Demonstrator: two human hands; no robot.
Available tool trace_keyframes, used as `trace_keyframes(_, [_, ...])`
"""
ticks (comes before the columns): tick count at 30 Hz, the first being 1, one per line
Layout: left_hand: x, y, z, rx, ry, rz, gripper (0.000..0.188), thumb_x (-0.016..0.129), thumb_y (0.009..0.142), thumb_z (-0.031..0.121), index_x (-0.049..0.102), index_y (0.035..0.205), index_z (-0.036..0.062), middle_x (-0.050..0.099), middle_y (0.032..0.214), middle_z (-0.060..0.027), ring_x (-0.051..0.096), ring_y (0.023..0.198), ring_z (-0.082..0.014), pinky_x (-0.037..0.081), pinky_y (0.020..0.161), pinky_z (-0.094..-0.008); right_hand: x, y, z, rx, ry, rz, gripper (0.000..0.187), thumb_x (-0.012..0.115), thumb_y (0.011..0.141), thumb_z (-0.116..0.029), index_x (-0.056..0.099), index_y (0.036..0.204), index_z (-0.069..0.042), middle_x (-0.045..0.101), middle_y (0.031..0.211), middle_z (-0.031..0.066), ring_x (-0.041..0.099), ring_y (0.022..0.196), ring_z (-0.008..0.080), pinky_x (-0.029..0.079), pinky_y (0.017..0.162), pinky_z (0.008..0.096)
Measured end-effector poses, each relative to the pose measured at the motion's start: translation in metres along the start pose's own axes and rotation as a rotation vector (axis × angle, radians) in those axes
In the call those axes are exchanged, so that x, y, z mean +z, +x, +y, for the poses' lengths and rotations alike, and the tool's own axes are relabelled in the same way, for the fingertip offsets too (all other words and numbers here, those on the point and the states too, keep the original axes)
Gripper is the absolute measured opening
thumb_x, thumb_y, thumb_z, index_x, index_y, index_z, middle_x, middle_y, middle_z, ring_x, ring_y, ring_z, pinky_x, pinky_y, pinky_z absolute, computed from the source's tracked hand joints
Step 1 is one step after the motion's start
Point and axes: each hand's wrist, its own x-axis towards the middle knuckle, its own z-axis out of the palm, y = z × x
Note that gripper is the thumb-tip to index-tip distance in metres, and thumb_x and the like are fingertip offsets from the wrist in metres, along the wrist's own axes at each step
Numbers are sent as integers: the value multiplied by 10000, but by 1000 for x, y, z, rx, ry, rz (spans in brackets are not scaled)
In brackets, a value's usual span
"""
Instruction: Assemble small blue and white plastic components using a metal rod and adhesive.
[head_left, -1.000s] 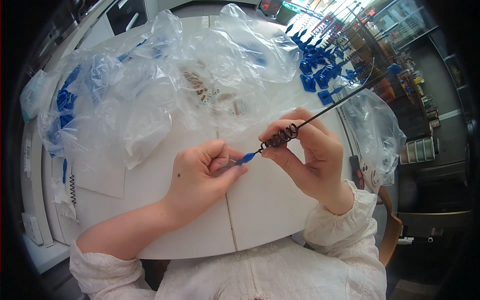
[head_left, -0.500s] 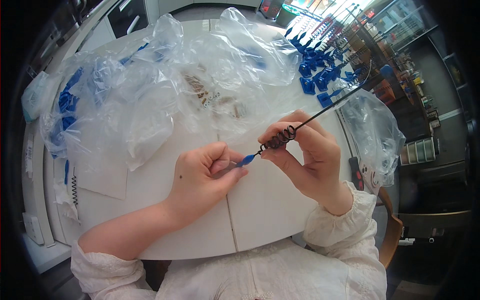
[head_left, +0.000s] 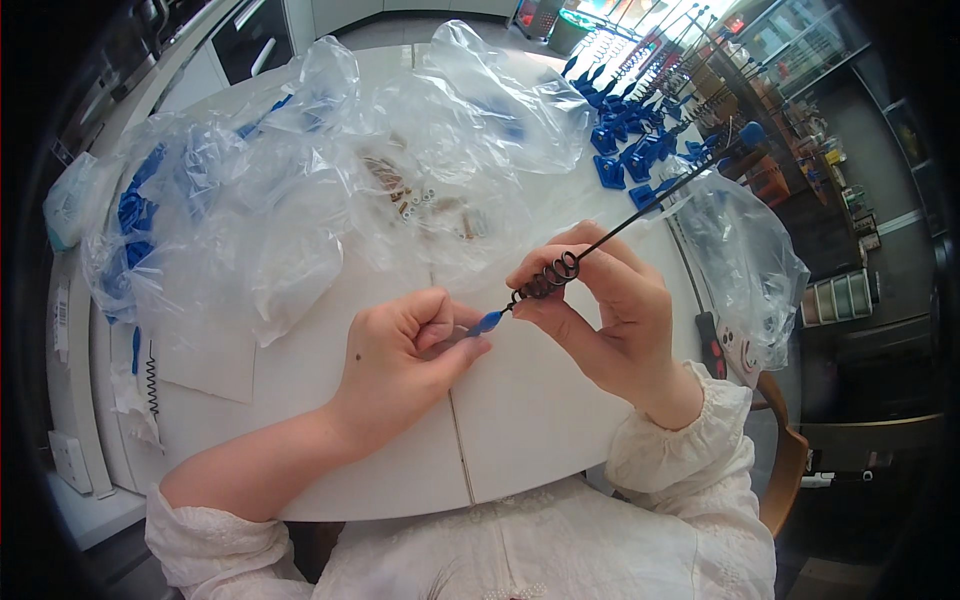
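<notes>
Over the near middle of the table, my left hand (head_left: pixel 405 345) pinches a small blue plastic piece (head_left: pixel 486 323) between thumb and forefinger. That piece sits on the lower end of a thin black rod (head_left: pixel 625 220) with a coiled spring (head_left: pixel 560 270) along it. My right hand (head_left: pixel 610 310) is closed around the spring with thumb and fingers. The rod slants up and away to the right. A blue knob (head_left: pixel 750 134) shows near its far end; whether they are joined I cannot tell.
Crumpled clear plastic bags (head_left: pixel 250 190) cover the far and left table, with small metal parts (head_left: pixel 410 205) among them. Blue bases (head_left: pixel 625 140) with spring rods crowd the far right. A screwdriver (head_left: pixel 710 345) and another bag (head_left: pixel 745 260) lie right; a loose black spring (head_left: pixel 152 380) lies left.
Both hands and the rod have shifted slightly left in the picture. The grip of each hand looks the same.
</notes>
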Motion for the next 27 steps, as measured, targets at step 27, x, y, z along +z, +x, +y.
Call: trace_keyframes(27, [0,-1,2,-7,6,2,441,715,775,-46,304,649,52,712,789,-93,495,658,-34,401,526,-253,-1,0,-1,8,-3,-3,157,741,804,42,673,945,33,605,868,71,641,708,140,520,629,239])
